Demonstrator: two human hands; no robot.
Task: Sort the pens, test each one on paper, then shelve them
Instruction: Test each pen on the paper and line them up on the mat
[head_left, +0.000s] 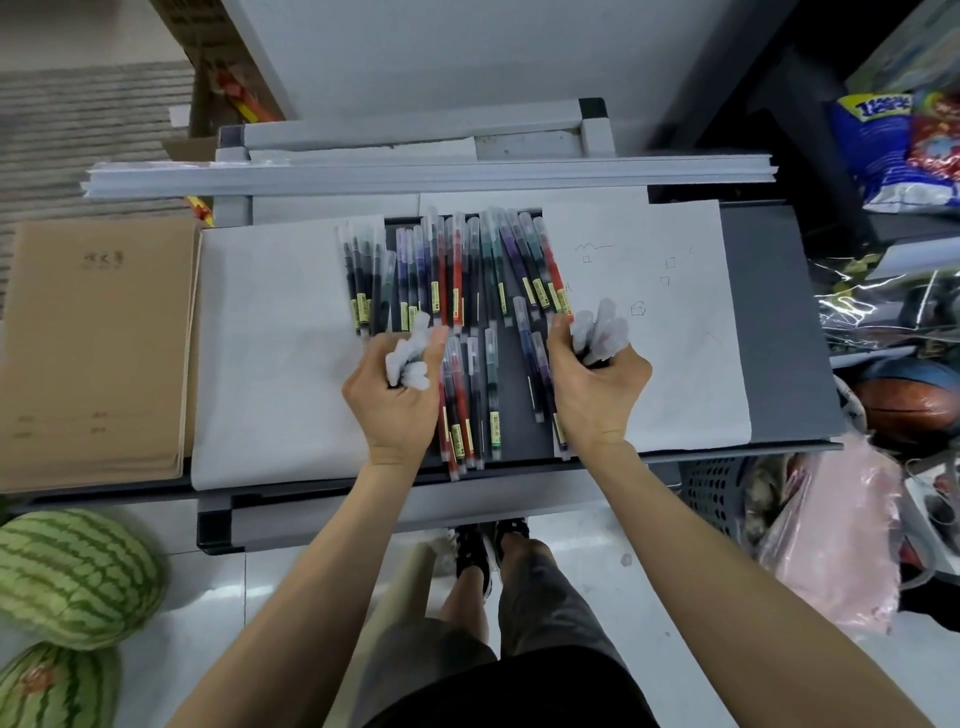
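Several capped pens (457, 270) with red, black, purple and green barrels lie in a spread-out heap on the dark grey shelf (769, 322). My left hand (395, 395) grips a small bundle of pens (410, 358), frosted caps pointing up. My right hand (597, 384) grips another bundle of pens (600, 330) the same way. A white paper sheet (665, 332) with small pen scribbles lies right of the heap, under my right hand. A second blank white sheet (270, 353) lies to the left.
A stack of brown paper notebooks (98, 348) sits at the shelf's left end. Long white boards (415, 176) lie across the back. Two watermelons (72, 577) rest on the floor lower left. A basketball (909, 405), snack bags (893, 150) and a pink bag (852, 540) crowd the right.
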